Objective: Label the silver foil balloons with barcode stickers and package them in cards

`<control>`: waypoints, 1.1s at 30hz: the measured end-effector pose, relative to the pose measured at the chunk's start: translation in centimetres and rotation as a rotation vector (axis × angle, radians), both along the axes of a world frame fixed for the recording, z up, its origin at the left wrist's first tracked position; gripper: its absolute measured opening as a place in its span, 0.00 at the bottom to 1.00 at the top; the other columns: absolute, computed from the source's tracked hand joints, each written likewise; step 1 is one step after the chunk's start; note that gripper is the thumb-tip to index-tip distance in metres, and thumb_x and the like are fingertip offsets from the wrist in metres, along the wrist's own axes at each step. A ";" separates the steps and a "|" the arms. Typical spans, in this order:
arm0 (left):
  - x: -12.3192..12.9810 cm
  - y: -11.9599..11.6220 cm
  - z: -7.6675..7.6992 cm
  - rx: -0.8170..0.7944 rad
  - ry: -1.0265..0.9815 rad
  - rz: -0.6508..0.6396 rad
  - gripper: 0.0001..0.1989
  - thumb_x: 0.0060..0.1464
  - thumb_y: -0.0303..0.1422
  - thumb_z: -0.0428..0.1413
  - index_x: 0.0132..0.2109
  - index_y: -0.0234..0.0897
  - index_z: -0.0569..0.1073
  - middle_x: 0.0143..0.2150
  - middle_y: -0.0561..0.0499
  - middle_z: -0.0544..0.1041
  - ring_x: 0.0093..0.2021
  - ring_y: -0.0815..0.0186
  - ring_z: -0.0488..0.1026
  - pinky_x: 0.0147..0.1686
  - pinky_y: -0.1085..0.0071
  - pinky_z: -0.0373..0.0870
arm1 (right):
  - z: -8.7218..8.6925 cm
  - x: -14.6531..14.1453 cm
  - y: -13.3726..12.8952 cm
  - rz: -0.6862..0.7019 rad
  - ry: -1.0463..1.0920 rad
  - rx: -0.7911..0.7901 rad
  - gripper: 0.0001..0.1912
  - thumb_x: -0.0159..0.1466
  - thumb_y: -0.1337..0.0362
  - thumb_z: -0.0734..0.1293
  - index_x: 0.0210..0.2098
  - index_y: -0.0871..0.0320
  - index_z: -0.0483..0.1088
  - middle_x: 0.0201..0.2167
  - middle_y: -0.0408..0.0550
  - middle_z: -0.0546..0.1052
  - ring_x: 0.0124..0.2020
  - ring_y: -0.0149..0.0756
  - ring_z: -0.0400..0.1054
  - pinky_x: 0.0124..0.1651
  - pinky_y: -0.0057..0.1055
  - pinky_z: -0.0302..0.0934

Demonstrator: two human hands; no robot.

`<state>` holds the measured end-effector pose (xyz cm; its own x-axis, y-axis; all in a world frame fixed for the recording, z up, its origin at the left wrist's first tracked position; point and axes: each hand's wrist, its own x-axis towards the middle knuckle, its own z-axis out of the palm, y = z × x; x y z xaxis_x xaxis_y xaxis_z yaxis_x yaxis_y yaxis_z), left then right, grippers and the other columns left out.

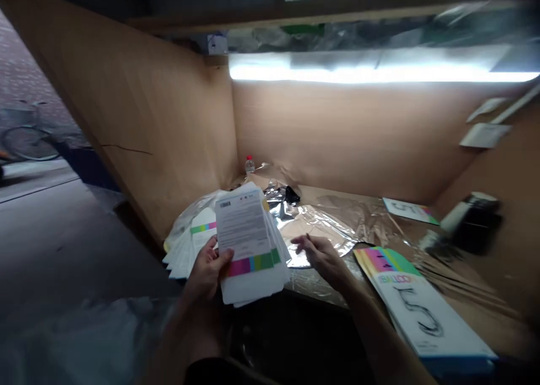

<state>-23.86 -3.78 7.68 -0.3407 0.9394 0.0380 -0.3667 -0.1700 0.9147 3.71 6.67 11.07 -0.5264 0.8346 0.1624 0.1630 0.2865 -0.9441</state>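
Observation:
My left hand (211, 267) grips a thick stack of printed cards (244, 227), thumb on top near a band of pink, blue and green. Text and a barcode show on the uppermost card. To the right of the stack, my right hand (314, 253) hovers over silvery plastic film (329, 227) with its fingers partly extended and apart, holding nothing. More cards (181, 258) lie fanned out to the left, behind my left hand. At the right front lies a pile of balloon packets (426, 312) with a large 5 on the top one.
A small bottle with a red cap (249, 164) stands at the back left corner. Another card with a 5 (409, 210) lies at the back right, near a blurred black and white object (476, 222). Wooden panels (177, 120) enclose the bench beneath a bright tube light (379, 74).

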 end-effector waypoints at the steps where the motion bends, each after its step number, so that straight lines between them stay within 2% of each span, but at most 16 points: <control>1: 1.0 0.7 -0.3 -0.004 -0.016 -0.046 0.32 0.49 0.35 0.70 0.58 0.37 0.68 0.49 0.40 0.82 0.50 0.49 0.80 0.51 0.53 0.78 | 0.1 -0.6 0.6 0.055 0.059 -0.058 0.26 0.68 0.44 0.63 0.39 0.62 0.78 0.28 0.48 0.76 0.25 0.32 0.64 0.28 0.28 0.57; 3: 2.6 2.0 -0.8 -0.010 -0.052 -0.112 0.32 0.51 0.34 0.69 0.60 0.37 0.67 0.51 0.40 0.82 0.50 0.49 0.80 0.51 0.52 0.79 | 0.0 -1.3 1.4 0.139 0.175 -0.169 0.25 0.64 0.44 0.67 0.35 0.62 0.77 0.28 0.47 0.75 0.26 0.32 0.65 0.29 0.28 0.58; 5: 3.5 2.9 -1.1 -0.017 -0.102 -0.134 0.34 0.50 0.33 0.69 0.62 0.38 0.66 0.52 0.40 0.82 0.51 0.49 0.80 0.51 0.52 0.79 | -0.6 -1.4 2.0 0.124 0.240 -0.227 0.24 0.60 0.44 0.71 0.33 0.62 0.76 0.27 0.47 0.75 0.26 0.33 0.66 0.29 0.27 0.58; 10: 3.2 3.8 -1.9 -0.078 -0.211 -0.020 0.38 0.42 0.28 0.71 0.61 0.37 0.70 0.50 0.42 0.83 0.50 0.48 0.80 0.51 0.52 0.79 | -3.4 0.3 3.7 -0.108 0.207 -0.199 0.25 0.59 0.43 0.69 0.35 0.62 0.75 0.24 0.46 0.72 0.21 0.31 0.61 0.22 0.26 0.51; 12: 2.7 3.9 -2.2 -0.103 -0.227 0.019 0.36 0.41 0.26 0.71 0.59 0.37 0.71 0.48 0.43 0.83 0.50 0.48 0.81 0.51 0.53 0.79 | -4.0 1.7 4.7 -0.210 0.183 -0.153 0.23 0.59 0.45 0.69 0.34 0.62 0.74 0.27 0.48 0.73 0.25 0.35 0.65 0.25 0.28 0.54; 14: 2.4 4.0 -2.5 -0.105 -0.229 0.028 0.35 0.42 0.25 0.70 0.58 0.37 0.72 0.48 0.43 0.83 0.50 0.49 0.81 0.51 0.53 0.79 | -4.1 3.1 5.7 -0.339 0.167 -0.084 0.19 0.60 0.49 0.69 0.34 0.60 0.74 0.33 0.52 0.75 0.34 0.40 0.68 0.31 0.30 0.58; 17: 2.7 4.6 -2.6 -0.073 -0.217 -0.001 0.34 0.44 0.26 0.70 0.59 0.38 0.71 0.49 0.42 0.83 0.50 0.49 0.80 0.51 0.52 0.79 | -3.9 4.0 6.0 -0.482 0.163 0.006 0.15 0.61 0.52 0.69 0.38 0.59 0.73 0.39 0.55 0.75 0.43 0.44 0.67 0.39 0.32 0.60; 19: 3.5 5.3 -2.3 -0.055 -0.208 -0.030 0.35 0.44 0.27 0.71 0.59 0.38 0.70 0.49 0.42 0.83 0.51 0.48 0.80 0.51 0.52 0.79 | -3.9 3.2 5.4 -0.479 0.165 0.029 0.17 0.61 0.51 0.69 0.38 0.59 0.74 0.37 0.55 0.76 0.41 0.44 0.67 0.39 0.33 0.61; 22: 4.9 6.3 -1.5 -0.058 -0.207 -0.086 0.33 0.44 0.27 0.70 0.58 0.38 0.70 0.51 0.42 0.82 0.51 0.48 0.80 0.51 0.52 0.79 | -4.1 1.0 4.6 -0.363 0.177 0.005 0.21 0.59 0.47 0.70 0.38 0.60 0.76 0.32 0.52 0.77 0.34 0.42 0.69 0.36 0.34 0.63; 24: 5.3 6.7 -1.0 -0.070 -0.218 -0.106 0.31 0.45 0.26 0.69 0.57 0.37 0.71 0.50 0.41 0.82 0.51 0.48 0.80 0.51 0.52 0.80 | -4.1 0.4 5.0 -0.313 0.198 -0.022 0.23 0.59 0.46 0.70 0.40 0.60 0.77 0.31 0.50 0.78 0.32 0.41 0.70 0.35 0.33 0.65; 27: 4.8 6.9 -0.7 -0.073 -0.235 -0.061 0.30 0.45 0.25 0.68 0.56 0.36 0.72 0.49 0.42 0.83 0.50 0.49 0.80 0.51 0.53 0.80 | -3.3 2.0 7.3 -0.360 0.224 -0.039 0.24 0.57 0.49 0.71 0.44 0.61 0.75 0.31 0.50 0.77 0.31 0.39 0.69 0.33 0.32 0.64; 30: 3.9 6.7 -0.8 -0.049 -0.233 -0.042 0.32 0.44 0.25 0.69 0.57 0.36 0.72 0.49 0.42 0.83 0.50 0.49 0.81 0.51 0.54 0.80 | -2.2 4.4 9.4 -0.405 0.222 -0.049 0.22 0.54 0.54 0.75 0.43 0.60 0.74 0.28 0.47 0.75 0.28 0.34 0.66 0.29 0.27 0.58; 33: 4.1 6.5 -1.1 -0.033 -0.223 -0.080 0.34 0.43 0.25 0.70 0.58 0.36 0.72 0.49 0.41 0.83 0.50 0.48 0.80 0.50 0.53 0.80 | -1.5 4.1 9.4 -0.304 0.213 -0.089 0.19 0.57 0.51 0.74 0.40 0.59 0.75 0.25 0.44 0.73 0.23 0.30 0.60 0.24 0.25 0.51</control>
<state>-19.76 2.74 6.58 -0.2613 0.9633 -0.0613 -0.5714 -0.1032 0.8141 7.80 16.03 9.53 -0.2147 0.9633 0.1611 0.0253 0.1704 -0.9851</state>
